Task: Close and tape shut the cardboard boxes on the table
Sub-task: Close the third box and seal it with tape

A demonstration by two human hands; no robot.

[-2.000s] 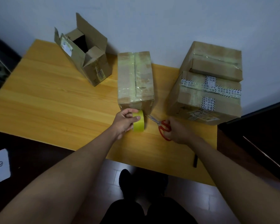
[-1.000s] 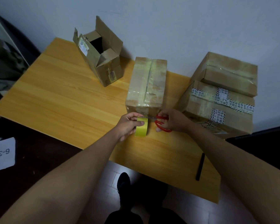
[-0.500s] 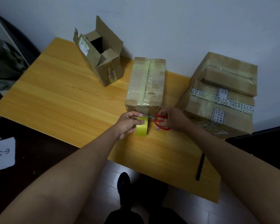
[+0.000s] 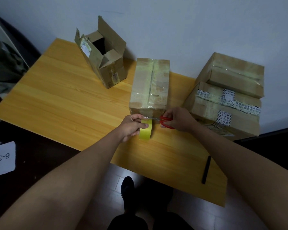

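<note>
middle box [image 4: 150, 83] looks taped; left hand [image 4: 131, 127] grips the tape roll [image 4: 145, 130], right hand [image 4: 178, 119] holds scissors [image 4: 165, 121] at the strip. behind-left of it, the open box [image 4: 101, 60] waits.

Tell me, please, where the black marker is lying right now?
In the head view, the black marker lies on the wooden table near its front right edge, under the person's right forearm, well apart from the stacked boxes behind it.
</note>
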